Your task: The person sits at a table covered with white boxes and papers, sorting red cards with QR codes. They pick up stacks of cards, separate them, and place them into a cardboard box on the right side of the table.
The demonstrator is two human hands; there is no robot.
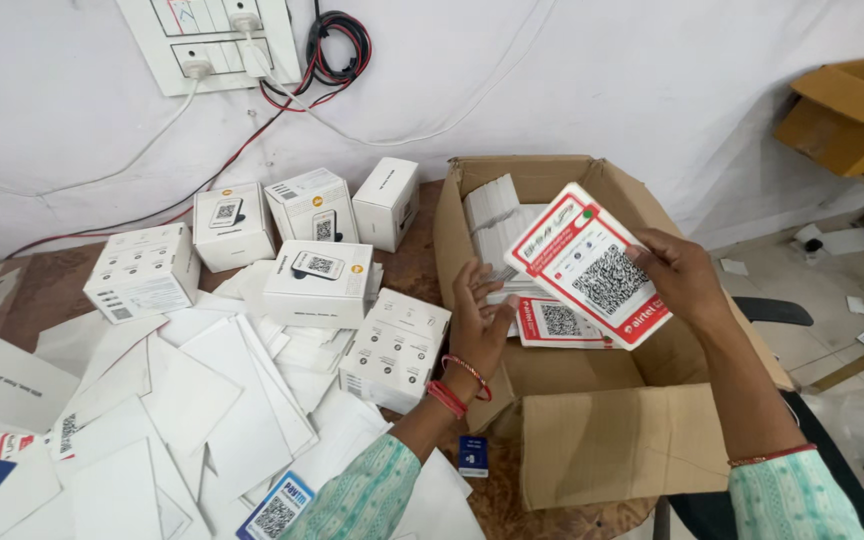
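My right hand [680,275] holds up a red-and-white card with a square code [588,262] above an open cardboard box [612,440]. My left hand [477,320] reaches into that box with fingers spread, touching a stack of white cards [497,215] and resting beside another red-and-white code card [558,323] that lies inside. Red bangles circle my left wrist.
Several small white product boxes [317,285] stand on the wooden table left of the carton. Loose white envelopes [187,395] cover the table's left part. A blue-and-white code card [277,508] lies at the front. A wall socket with cables [217,40] is behind; another cardboard box [852,110] sits far right.
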